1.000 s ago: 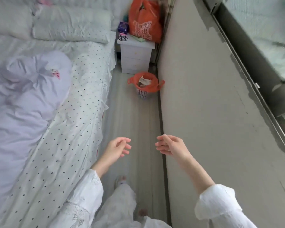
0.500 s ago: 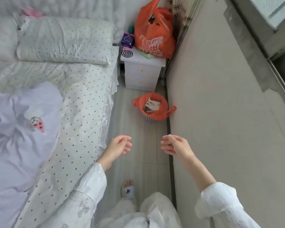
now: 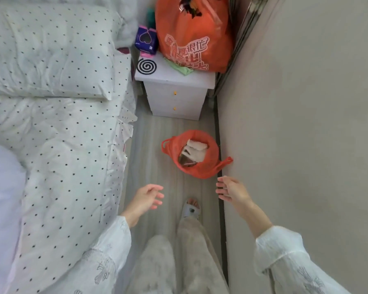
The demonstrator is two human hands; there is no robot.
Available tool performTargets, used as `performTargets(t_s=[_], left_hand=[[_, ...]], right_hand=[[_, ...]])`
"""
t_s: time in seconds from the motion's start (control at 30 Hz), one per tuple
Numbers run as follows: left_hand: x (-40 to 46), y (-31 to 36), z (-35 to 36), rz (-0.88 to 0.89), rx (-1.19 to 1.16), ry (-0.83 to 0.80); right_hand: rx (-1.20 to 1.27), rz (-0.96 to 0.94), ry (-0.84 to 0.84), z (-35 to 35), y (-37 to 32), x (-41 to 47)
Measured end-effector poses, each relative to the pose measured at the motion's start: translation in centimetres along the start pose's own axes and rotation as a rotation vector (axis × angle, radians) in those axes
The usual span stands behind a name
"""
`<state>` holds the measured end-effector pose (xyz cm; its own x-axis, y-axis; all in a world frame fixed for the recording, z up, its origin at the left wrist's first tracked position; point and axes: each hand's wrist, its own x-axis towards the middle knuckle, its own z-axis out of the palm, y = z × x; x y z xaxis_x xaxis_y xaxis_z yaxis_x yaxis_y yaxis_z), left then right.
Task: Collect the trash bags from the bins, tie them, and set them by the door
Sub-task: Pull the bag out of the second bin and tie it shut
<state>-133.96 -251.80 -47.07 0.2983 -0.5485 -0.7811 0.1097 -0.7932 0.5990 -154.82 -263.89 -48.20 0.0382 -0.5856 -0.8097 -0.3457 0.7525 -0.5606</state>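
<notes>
Fingers of the left hand and right hand hang loosely apart, holding nothing. The orange trash bag sits in its bin on the floor near the wall, handles untied. Lifting, tying and carrying all remain.

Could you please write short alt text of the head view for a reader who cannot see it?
Two empty hands, left hand and right hand, reach toward an orange trash bag lining a small bin on the floor, with paper trash inside. The bin stands between a polka-dot bed and a wall, below a white nightstand holding a larger orange bag.
</notes>
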Motion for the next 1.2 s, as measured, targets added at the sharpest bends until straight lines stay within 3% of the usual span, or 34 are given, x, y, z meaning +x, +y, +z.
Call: performTargets(t_s=[0.3,0.47,0.6,0.73,0.8,1.0,1.2], left_hand=[[20.2,-0.5,2.5,-0.169,-0.019,0.023],[33.0,-4.4,3.3,-0.228,-0.092,0.022],[41.9,-6.3,3.6,-0.354,-0.328,0.05],[48.6,-7.7,3.3,-0.532,-0.704,0.101],[50.5,-8.2,3.8,-0.562,-0.768,0.108],[52.5,-8.2,4.7,-0.429,-0.667,-0.034],[50.9,-5.0,3.8,-0.281,-0.613,0.078]], right_hand=[[0.007,0.152,0.071,2.6,-0.4,17.6],[-0.132,0.185,0.262,3.5,3.1,27.6],[-0.131,0.196,0.457,4.0,6.4,33.9],[-0.135,0.152,0.478,4.4,9.2,37.8],[-0.056,0.137,0.48,4.7,9.6,39.0],[0.079,-0.013,0.455,5.0,8.7,40.1],[0.137,-0.057,0.421,5.0,5.6,38.1]])
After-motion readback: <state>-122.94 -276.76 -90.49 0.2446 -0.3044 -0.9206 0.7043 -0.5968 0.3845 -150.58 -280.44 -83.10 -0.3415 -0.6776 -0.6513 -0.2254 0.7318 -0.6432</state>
